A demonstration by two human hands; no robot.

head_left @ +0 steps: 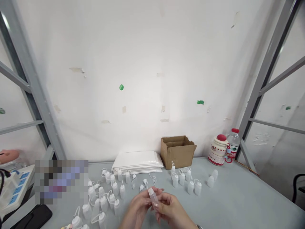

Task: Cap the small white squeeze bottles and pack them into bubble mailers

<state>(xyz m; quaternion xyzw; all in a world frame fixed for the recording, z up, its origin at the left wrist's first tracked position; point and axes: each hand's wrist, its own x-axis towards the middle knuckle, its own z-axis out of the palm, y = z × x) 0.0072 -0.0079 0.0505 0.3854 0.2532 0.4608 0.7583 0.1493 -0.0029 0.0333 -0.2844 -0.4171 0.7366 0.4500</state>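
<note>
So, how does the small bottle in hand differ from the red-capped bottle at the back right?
The small bottle is tilted between the left hand and right hand; the red-capped bottle stands upright. The small bottle is cloudy, the red-capped bottle clear and labelled. The red-capped bottle is bigger than the small bottle. Both are see-through to a degree.

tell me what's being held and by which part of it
A small translucent bottle, held by its body in the fingers of both the left hand and the right hand.
</note>
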